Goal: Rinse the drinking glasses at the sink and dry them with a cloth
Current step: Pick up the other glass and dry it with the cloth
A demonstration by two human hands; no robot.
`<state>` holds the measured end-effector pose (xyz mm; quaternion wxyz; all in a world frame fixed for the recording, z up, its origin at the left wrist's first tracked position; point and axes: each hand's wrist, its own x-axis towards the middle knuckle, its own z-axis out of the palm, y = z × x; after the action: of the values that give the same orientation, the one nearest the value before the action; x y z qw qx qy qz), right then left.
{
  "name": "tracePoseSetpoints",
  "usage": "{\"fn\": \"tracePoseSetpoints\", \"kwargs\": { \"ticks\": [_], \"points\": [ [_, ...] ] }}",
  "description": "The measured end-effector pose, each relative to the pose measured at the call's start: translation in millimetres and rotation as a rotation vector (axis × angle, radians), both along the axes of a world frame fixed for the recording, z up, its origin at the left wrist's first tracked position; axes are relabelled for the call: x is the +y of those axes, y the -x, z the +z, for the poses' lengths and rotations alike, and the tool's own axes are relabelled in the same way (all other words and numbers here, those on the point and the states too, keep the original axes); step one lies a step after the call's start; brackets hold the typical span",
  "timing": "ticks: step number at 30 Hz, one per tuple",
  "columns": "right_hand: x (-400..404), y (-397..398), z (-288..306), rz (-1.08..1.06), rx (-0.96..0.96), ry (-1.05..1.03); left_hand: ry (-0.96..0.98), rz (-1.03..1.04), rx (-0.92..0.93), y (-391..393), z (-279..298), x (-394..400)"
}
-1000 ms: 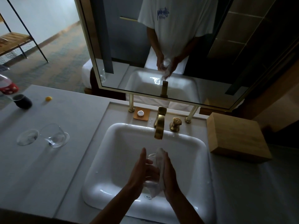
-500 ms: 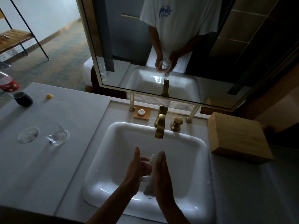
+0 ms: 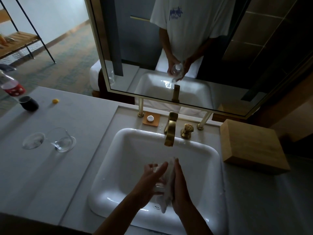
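Holding the work over the white sink (image 3: 108, 168) looks deliberate, so that drips fall into the basin and not onto the tabletop (image 3: 50, 175). The left hand (image 3: 149, 177) curls its fingers around a drinking glass (image 3: 158, 185), steadying it, while the right hand (image 3: 179, 187) presses a pale cloth (image 3: 166, 197) against the glass from the other side, its fingers fairly straight along the fabric; the cloth's tail hangs down towards the drain. Most of the glass is hidden between the palms and the cloth, so how dry it is cannot be told. The brass tap (image 3: 170, 133) stands just behind the hands with no water seen running, which suggests that rinsing of this glass is over and drying is the step in hand. Well to the left on the tabletop, a second glass (image 3: 61, 139) lies tipped on its side beside a round clear lid or coaster (image 3: 33, 140); it may be waiting its turn or already done. A wooden box (image 3: 254, 148) sits right of the sink.
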<state>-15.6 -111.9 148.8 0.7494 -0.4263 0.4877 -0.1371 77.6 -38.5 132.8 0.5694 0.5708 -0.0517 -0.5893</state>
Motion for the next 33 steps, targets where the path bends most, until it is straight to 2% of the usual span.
{"fn": "tracePoseSetpoints", "kwargs": {
  "ticks": [4,6,12,14,19,24,29,31,33],
  "points": [
    [15,-1,-7,-0.006,0.012,0.112,-0.012,0.094,-0.133,3,5,-5],
    [20,-2,-1,-0.087,0.037,0.153,-0.046,0.108,-0.192,2,5,-7],
    [5,9,-19,-0.152,0.107,0.267,0.007,-0.002,-0.195,-1,3,0],
    [-6,13,-13,-0.088,0.108,0.345,0.035,-0.022,-0.167,-1,1,1],
    [-24,16,29,0.154,-0.034,0.461,0.074,-0.096,-0.094,-4,1,3],
    [-30,23,40,0.313,-0.032,0.671,0.152,-0.172,-0.092,-11,8,4],
    [-32,31,38,0.405,-0.016,0.761,0.182,-0.130,0.112,-12,10,10],
    [-33,39,34,0.548,-0.020,0.784,0.187,-0.136,0.142,-21,7,11],
    [-38,45,37,0.722,0.008,0.800,0.188,-0.235,0.125,-31,9,12]
  ]
}}
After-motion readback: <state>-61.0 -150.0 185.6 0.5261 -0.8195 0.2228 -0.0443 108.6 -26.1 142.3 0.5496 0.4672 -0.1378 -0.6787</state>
